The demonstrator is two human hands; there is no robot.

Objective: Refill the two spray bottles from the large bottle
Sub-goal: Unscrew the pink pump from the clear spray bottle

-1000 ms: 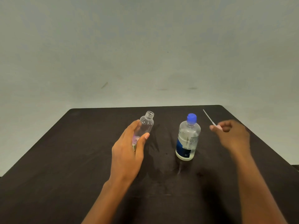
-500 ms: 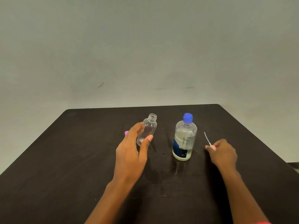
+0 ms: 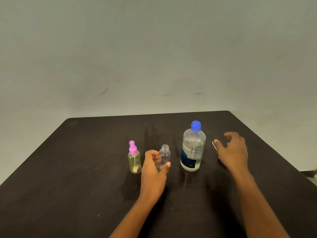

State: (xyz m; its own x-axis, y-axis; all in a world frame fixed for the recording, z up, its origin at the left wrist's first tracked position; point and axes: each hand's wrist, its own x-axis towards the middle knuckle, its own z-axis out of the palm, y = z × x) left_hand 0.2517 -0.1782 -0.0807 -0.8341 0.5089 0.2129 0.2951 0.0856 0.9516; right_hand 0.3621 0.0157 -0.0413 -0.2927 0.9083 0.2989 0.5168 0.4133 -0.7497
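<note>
Left hand (image 3: 152, 170), centre of frame, wraps loosely round the small clear spray bottle (image 3: 164, 156), upright and uncapped, thumb at its base. Just left of it stands the yellow spray bottle (image 3: 134, 161), pink pump on. Right hand (image 3: 231, 152), spread open at centre right, hovers over a thin white piece (image 3: 214, 145), possibly the removed sprayer's tube; hard to tell. Between the hands the large bottle (image 3: 193, 150) stands on the dark table (image 3: 68, 169), blue cap in place. Nothing poured yet, I'd say: uncapping, both fills and re-capping remain.
</note>
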